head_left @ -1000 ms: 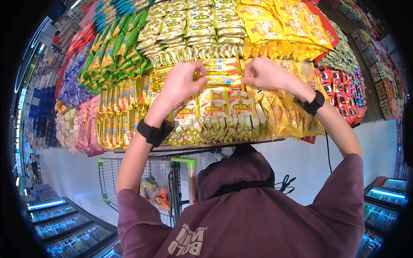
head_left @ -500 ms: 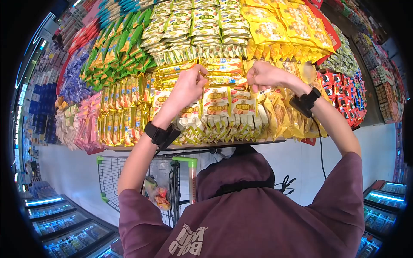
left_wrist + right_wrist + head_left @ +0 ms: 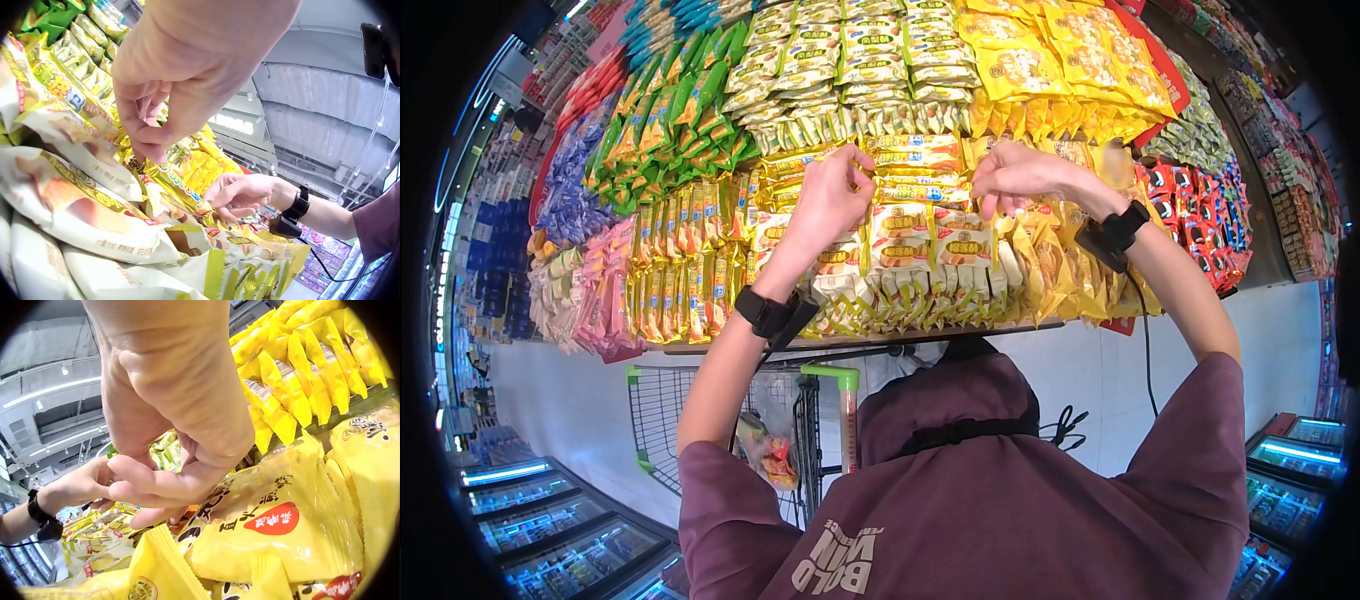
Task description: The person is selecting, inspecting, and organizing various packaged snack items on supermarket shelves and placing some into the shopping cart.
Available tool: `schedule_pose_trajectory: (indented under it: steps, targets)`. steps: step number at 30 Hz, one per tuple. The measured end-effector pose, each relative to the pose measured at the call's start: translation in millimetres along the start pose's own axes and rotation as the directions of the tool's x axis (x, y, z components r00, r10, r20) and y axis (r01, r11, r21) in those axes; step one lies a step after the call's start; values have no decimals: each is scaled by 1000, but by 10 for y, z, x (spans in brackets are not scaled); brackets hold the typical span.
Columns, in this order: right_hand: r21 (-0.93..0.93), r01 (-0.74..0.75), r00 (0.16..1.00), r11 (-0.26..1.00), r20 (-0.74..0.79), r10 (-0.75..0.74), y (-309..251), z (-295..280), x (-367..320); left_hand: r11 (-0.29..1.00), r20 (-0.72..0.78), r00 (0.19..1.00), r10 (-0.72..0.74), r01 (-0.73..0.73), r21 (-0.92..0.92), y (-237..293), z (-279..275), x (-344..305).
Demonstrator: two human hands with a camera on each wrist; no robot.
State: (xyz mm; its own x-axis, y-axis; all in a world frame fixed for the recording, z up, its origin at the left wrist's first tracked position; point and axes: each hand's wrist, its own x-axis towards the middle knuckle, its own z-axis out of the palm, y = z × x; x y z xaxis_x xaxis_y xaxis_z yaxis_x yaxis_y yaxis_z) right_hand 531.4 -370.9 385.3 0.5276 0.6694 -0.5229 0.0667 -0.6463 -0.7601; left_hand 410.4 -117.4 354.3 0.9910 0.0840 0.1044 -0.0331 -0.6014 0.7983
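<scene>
A narrow yellow snack packet (image 3: 922,189) with blue-and-white lettering lies across the display between both hands. At its left end, my left hand (image 3: 836,193) pinches with thumb and fingertips; the left wrist view shows these fingers (image 3: 147,140) right at the wrapper's end. My right hand (image 3: 1022,174) has its thumb and curled fingers at the opposite end. In the right wrist view the right fingers (image 3: 150,481) hide that end. Another yellow packet (image 3: 915,155) lies just behind. In front, white-and-yellow pastry packets (image 3: 900,238) stand in rows.
Yellow pouches (image 3: 269,519) sit beneath the right hand. Green-and-orange packets (image 3: 670,125) pile up at the left, red ones (image 3: 1195,215) at the right. Below the display edge stands a wire shopping cart (image 3: 665,400) with a bagged item inside. A cable (image 3: 1148,340) hangs from the right wrist.
Both hands stay near the packet's ends and shift only slightly. The right hand's lower fingers have loosened from a tighter curl and now hang further down.
</scene>
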Motion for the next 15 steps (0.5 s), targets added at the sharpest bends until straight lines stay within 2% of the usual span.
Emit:
schedule_pose_trajectory:
  steps: [6, 9, 11, 15]
  targets:
    - [1, 5, 998, 1000, -65, -5, -33, 47, -23, 1000, -6, 1000, 21, -21, 15, 29, -1, -18]
    - [1, 42, 996, 999, -84, -42, 44, 4, 33, 964, -97, 976, 192, -170, 203, -101, 6, 9]
    - [-8, 79, 993, 997, -91, -79, 85, -37, 71, 968, -113, 978, 178, -153, 199, -68, 16, -28]
    - [-64, 58, 991, 996, -119, -65, 76, 15, 100, 971, -134, 970, 202, -180, 157, -100, 27, -31]
